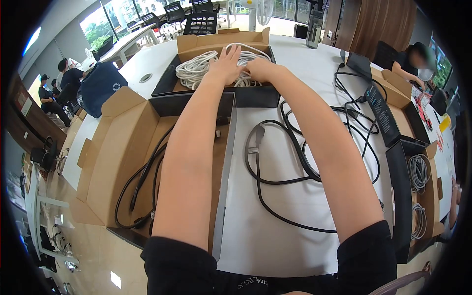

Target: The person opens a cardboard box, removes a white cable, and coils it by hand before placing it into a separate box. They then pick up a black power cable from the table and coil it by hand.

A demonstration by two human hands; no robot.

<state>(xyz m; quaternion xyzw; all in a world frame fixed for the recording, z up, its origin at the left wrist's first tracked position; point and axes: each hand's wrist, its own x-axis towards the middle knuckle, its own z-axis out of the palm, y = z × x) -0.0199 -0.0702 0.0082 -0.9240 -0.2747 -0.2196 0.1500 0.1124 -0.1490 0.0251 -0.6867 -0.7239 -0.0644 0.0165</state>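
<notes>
Both hands (243,66) rest on white cables (196,69), fingertips seemingly buried.

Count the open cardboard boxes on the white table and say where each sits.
3, perhaps more hidden at the right edge: a far brown cardboard box of white cables under both hands, a near-left box holding black cable, a right box holding grey coils.

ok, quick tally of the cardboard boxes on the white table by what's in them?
Box of white cables, both hands in it, left hand and right hand: 1
Box with black cable: 1
Boxes on the right side, grey cable coils in the nearer, the farther's contents hidden: 2
Total: 4
</notes>
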